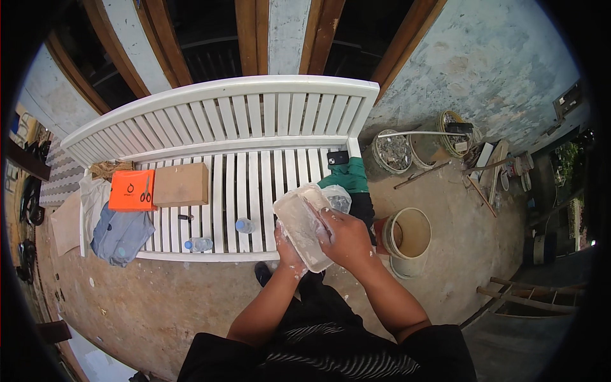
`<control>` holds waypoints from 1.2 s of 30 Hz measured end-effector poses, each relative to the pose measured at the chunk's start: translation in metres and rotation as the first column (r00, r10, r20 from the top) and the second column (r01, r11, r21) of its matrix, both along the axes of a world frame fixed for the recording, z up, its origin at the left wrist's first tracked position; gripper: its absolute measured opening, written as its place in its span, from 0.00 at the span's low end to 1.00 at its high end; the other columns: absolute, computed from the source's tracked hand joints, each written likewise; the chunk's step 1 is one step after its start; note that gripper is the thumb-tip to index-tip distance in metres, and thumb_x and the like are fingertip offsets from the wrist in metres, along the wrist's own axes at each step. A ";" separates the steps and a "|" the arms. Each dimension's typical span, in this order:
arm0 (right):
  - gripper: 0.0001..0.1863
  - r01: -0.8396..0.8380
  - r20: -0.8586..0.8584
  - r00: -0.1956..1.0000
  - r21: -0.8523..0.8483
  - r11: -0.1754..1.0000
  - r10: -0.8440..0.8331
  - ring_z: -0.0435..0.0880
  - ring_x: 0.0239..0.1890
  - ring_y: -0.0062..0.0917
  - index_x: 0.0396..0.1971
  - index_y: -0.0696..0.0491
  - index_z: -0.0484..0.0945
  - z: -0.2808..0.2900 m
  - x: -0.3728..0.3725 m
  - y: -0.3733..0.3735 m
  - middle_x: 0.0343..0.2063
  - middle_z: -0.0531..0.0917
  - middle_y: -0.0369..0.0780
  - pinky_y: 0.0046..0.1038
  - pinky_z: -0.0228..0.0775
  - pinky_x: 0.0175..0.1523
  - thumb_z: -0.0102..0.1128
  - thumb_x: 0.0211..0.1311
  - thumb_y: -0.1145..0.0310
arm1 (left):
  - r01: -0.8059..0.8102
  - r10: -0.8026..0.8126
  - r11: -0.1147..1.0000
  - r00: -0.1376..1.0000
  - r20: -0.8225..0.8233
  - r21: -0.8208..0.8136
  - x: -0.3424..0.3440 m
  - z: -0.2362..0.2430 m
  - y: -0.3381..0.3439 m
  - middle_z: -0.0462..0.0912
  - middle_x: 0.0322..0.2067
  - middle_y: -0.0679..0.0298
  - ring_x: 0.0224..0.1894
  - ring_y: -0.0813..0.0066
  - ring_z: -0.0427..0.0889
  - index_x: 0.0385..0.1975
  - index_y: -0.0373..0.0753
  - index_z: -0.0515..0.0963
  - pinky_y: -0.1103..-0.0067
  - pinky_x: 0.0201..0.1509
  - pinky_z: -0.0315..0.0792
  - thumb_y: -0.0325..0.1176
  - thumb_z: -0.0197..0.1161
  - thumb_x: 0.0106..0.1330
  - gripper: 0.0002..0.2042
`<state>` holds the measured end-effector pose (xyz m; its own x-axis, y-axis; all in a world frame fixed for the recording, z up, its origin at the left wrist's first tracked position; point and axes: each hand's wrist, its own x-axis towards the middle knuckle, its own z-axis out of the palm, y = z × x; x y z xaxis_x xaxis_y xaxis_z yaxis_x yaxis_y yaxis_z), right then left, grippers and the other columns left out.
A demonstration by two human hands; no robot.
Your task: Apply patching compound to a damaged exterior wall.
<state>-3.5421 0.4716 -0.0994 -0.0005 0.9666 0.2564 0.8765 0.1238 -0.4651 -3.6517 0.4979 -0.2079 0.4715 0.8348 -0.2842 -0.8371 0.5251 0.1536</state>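
"Firstly, position of the tray?"

"The pale, shallow tray [298, 223] is between the two hands, in front of the person's body, its long sides slanting. Seen from above, it overlaps the white slatted bench [259, 172]."

"Left hand?"

"The left hand [289, 250] grips the tray's lower left side, palm against the wall. Whitish residue noted on the skin."

"And the right?"

"The right hand [349, 235] is bent over the opposite long side, digits reaching toward the inside. I cannot tell whether it grips the rim or something pale within the tray; the fingers are partly hidden."

"Surroundings?"

"An open bucket [415, 234] stands on the floor to the right of the right forearm. Left of the hands, on the bench: a plastic bottle [244, 225] nearest, then a cardboard box [181, 184] touching an orange box [132, 190]. Beyond the tray, a phone [338, 158] lies beside green cloth [352, 177]."
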 end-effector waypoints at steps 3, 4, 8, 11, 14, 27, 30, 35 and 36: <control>0.15 -0.055 0.013 0.998 -0.014 0.998 0.055 0.82 0.32 0.42 0.40 0.58 0.77 0.019 -0.023 -0.007 0.30 0.82 0.47 0.38 0.75 0.37 0.61 0.50 0.71 | -0.016 0.015 1.000 0.999 -0.038 -0.013 -0.013 0.016 -0.003 0.68 0.59 0.56 0.60 0.58 0.68 0.63 0.42 0.61 0.64 0.64 0.63 0.59 0.38 0.67 0.32; 0.14 -0.057 -0.004 0.998 0.007 0.998 0.057 0.81 0.32 0.43 0.38 0.58 0.76 0.025 -0.028 -0.008 0.31 0.81 0.47 0.39 0.75 0.37 0.60 0.50 0.71 | -0.018 0.018 1.000 1.000 -0.008 -0.010 -0.018 0.012 -0.001 0.67 0.60 0.56 0.60 0.58 0.68 0.64 0.42 0.61 0.64 0.65 0.62 0.59 0.38 0.66 0.33; 0.15 0.019 -0.006 1.000 0.051 0.999 -0.019 0.81 0.33 0.44 0.40 0.58 0.76 0.051 -0.034 -0.011 0.32 0.80 0.48 0.39 0.74 0.38 0.60 0.50 0.71 | -0.016 0.014 1.000 0.996 0.083 0.027 -0.038 0.026 0.000 0.69 0.59 0.58 0.59 0.58 0.70 0.63 0.42 0.61 0.65 0.64 0.63 0.59 0.37 0.67 0.32; 0.15 0.062 0.080 0.995 -0.004 0.998 -0.062 0.80 0.34 0.44 0.40 0.58 0.75 0.062 -0.043 -0.007 0.31 0.80 0.48 0.40 0.74 0.40 0.60 0.50 0.71 | -0.007 0.004 0.998 0.999 0.047 0.058 -0.049 0.042 -0.002 0.69 0.59 0.58 0.59 0.58 0.69 0.63 0.42 0.61 0.65 0.64 0.63 0.58 0.37 0.67 0.32; 0.16 0.071 0.112 0.991 0.018 0.997 -0.072 0.81 0.34 0.43 0.41 0.58 0.76 0.054 -0.058 -0.007 0.32 0.81 0.48 0.39 0.74 0.40 0.59 0.50 0.71 | -0.001 0.001 1.000 1.000 0.020 0.030 -0.058 0.047 -0.004 0.68 0.59 0.57 0.59 0.58 0.69 0.63 0.42 0.61 0.65 0.64 0.63 0.59 0.37 0.67 0.32; 0.16 -0.066 0.101 0.993 0.019 0.998 0.063 0.81 0.33 0.43 0.38 0.57 0.77 0.049 -0.103 -0.024 0.31 0.81 0.47 0.38 0.74 0.39 0.61 0.45 0.73 | 0.022 -0.023 0.999 0.999 0.037 0.034 -0.084 0.051 -0.003 0.69 0.58 0.56 0.58 0.57 0.70 0.63 0.43 0.62 0.63 0.63 0.64 0.59 0.37 0.68 0.31; 0.15 -0.019 0.033 0.999 0.010 1.000 0.018 0.80 0.33 0.45 0.37 0.57 0.77 0.059 -0.108 -0.029 0.30 0.81 0.48 0.39 0.74 0.38 0.61 0.46 0.73 | 0.040 -0.040 0.999 0.998 0.046 0.004 -0.086 0.056 -0.004 0.70 0.57 0.56 0.57 0.56 0.71 0.62 0.43 0.63 0.63 0.62 0.65 0.60 0.37 0.68 0.31; 0.15 -0.004 -0.022 1.000 0.032 0.999 0.005 0.80 0.34 0.46 0.39 0.56 0.77 0.050 -0.105 -0.031 0.31 0.81 0.49 0.39 0.73 0.39 0.60 0.48 0.73 | 0.034 -0.034 0.999 0.999 0.011 0.004 -0.084 0.054 -0.004 0.70 0.57 0.56 0.56 0.57 0.71 0.61 0.43 0.64 0.64 0.62 0.64 0.59 0.39 0.68 0.31; 0.15 0.010 -0.030 1.000 0.024 1.000 -0.009 0.80 0.34 0.46 0.40 0.56 0.77 0.049 -0.103 -0.030 0.31 0.81 0.49 0.39 0.73 0.39 0.60 0.49 0.73 | 0.039 -0.039 0.999 0.999 0.009 0.007 -0.084 0.055 -0.005 0.70 0.57 0.56 0.56 0.57 0.71 0.61 0.43 0.64 0.64 0.62 0.64 0.59 0.39 0.68 0.31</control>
